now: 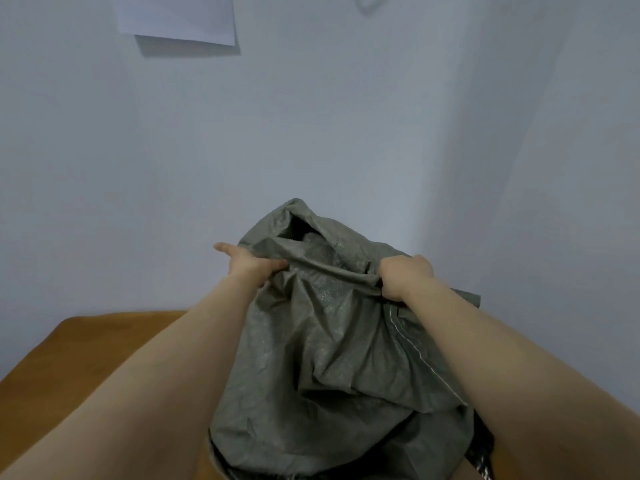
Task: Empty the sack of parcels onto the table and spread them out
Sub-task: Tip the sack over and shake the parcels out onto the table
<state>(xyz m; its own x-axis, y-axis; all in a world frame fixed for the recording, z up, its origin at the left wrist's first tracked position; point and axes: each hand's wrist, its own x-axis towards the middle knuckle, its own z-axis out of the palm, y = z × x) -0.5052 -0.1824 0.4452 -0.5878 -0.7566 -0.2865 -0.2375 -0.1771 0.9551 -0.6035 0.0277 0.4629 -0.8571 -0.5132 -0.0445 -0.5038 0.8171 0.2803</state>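
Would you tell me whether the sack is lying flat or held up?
Held up: left hand and right hand grip the sack by its top.

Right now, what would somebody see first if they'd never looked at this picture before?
A big grey-green sack fills the middle, held up, with a brown wooden table showing at the lower left. The left hand and the right hand each grip bunched fabric near its top. A white sheet of paper hangs on the pale wall, top left.

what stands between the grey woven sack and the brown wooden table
Nothing visible does. The left hand and right hand grip the grey woven sack directly; the brown wooden table behind it is hidden.
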